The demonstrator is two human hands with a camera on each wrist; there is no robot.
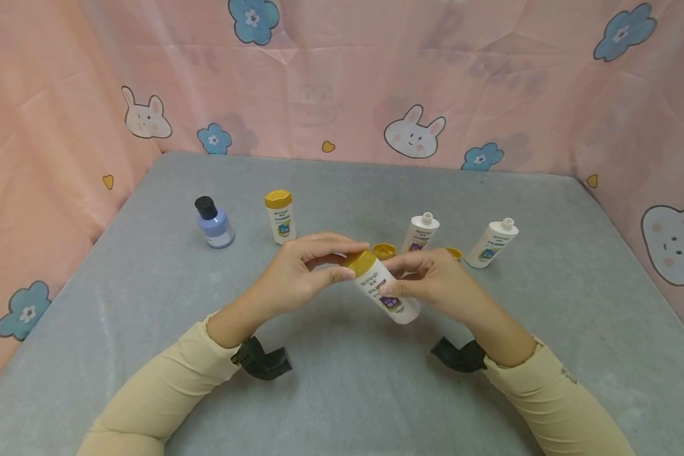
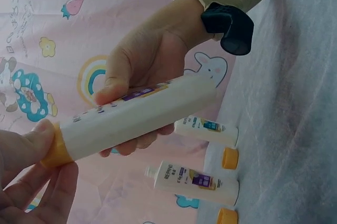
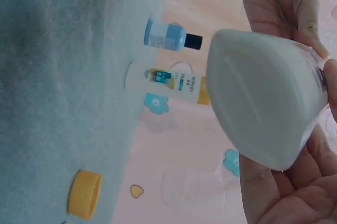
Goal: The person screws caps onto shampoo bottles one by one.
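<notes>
A white shampoo bottle (image 1: 389,297) with a gold cap (image 1: 360,263) and a purple label is held tilted above the table, its cap end toward the upper left. My left hand (image 1: 299,272) pinches the cap between thumb and fingers. Around the bottle's body curl the thumb and fingers of my right hand (image 1: 441,282). In the left wrist view the cap (image 2: 57,147) sits on the bottle's end. The right wrist view looks at the bottle's broad white base (image 3: 258,97), which partly covers both hands.
Behind my hands stand two uncapped white bottles, one purple-labelled (image 1: 421,232) and one blue-labelled (image 1: 492,243). Loose gold caps (image 1: 384,251) lie near them. Farther left are a capped white bottle (image 1: 282,218) and a blue bottle (image 1: 215,223) with a black cap. A patterned pink curtain (image 1: 330,82) hangs behind the grey table.
</notes>
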